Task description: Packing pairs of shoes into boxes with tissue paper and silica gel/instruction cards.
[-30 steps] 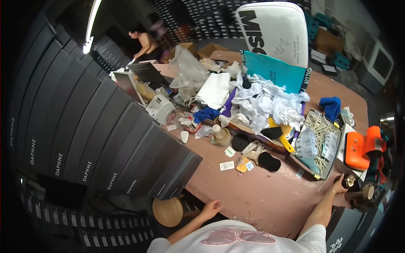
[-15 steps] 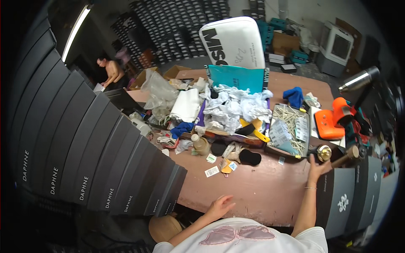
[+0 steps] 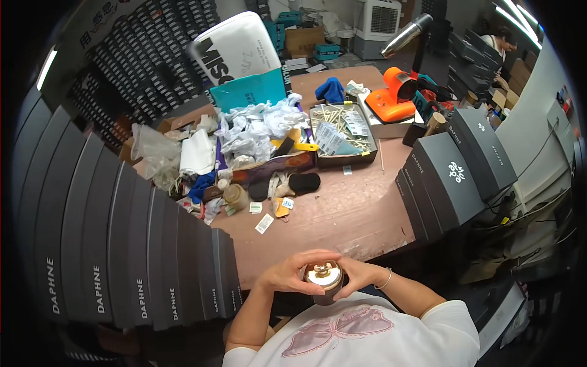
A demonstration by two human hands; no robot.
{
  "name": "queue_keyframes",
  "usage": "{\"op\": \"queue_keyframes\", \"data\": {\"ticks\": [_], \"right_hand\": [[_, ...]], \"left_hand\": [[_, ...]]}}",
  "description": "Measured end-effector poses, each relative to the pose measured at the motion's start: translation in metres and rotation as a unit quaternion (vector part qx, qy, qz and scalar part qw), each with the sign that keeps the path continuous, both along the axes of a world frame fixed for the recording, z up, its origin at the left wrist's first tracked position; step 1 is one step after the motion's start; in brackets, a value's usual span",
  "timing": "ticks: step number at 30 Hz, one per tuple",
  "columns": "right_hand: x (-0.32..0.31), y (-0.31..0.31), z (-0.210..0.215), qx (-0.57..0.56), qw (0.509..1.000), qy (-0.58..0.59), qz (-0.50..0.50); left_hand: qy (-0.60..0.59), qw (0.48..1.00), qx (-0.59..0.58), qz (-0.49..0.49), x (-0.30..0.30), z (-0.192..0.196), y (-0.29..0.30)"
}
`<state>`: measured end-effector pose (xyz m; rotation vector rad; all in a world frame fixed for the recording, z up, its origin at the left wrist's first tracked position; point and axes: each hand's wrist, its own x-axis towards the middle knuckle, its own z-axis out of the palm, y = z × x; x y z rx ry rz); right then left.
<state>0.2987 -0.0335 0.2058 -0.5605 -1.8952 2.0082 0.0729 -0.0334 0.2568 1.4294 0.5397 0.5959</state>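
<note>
Close to my chest, just off the table's near edge, I hold a dark round jar with a shiny gold top [image 3: 324,279]. My left hand [image 3: 285,273] is curved round its left side, the fingers reaching over the far rim. On the other side my right hand [image 3: 361,275] grips it with bent fingers. A small gold knob stands up from the middle of the top. The jar's lower part is mostly hidden by my hands. White paper tags [image 3: 264,223] and black oval pads [image 3: 304,183] lie on the table [image 3: 342,214] beyond.
Tall stacks of dark shoeboxes rise at the left [image 3: 125,244] and right [image 3: 446,183]. Farther back are a bin of crumpled paper [image 3: 257,125], a tray of white sticks [image 3: 342,131] and an orange device [image 3: 391,104]. A co-worker [image 3: 500,46] is at the far right.
My right hand has brought the gold-topped jar from the table's right side to my chest. My left hand has closed on it too. The view has swung to the right.
</note>
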Motion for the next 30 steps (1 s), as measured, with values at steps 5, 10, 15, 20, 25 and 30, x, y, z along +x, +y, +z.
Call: {"op": "queue_keyframes", "data": {"ticks": [5,10,15,20,25,30], "right_hand": [[-0.012,-0.02,0.01,-0.026,0.995,0.062,-0.067],[-0.027,-0.005,0.015,0.194,0.972,0.024,-0.134],[-0.009,0.019,0.034,0.176,0.983,0.051,-0.005],[-0.002,0.023,0.044,0.068,0.983,0.068,0.153],[0.01,0.022,0.045,0.098,0.994,0.052,0.019],[0.02,0.032,0.034,0.199,0.978,0.057,-0.037]], "left_hand": [[0.079,0.942,0.189,0.265,0.012,0.004,-0.056],[0.257,0.741,0.355,0.509,0.042,0.021,-0.074],[0.246,0.876,0.351,0.22,0.0,0.072,-0.059],[-0.024,0.99,0.138,0.032,0.003,0.038,-0.03],[0.222,0.846,0.303,0.379,0.048,0.043,-0.053],[0.411,0.797,0.331,0.295,0.061,0.073,-0.049]]}}
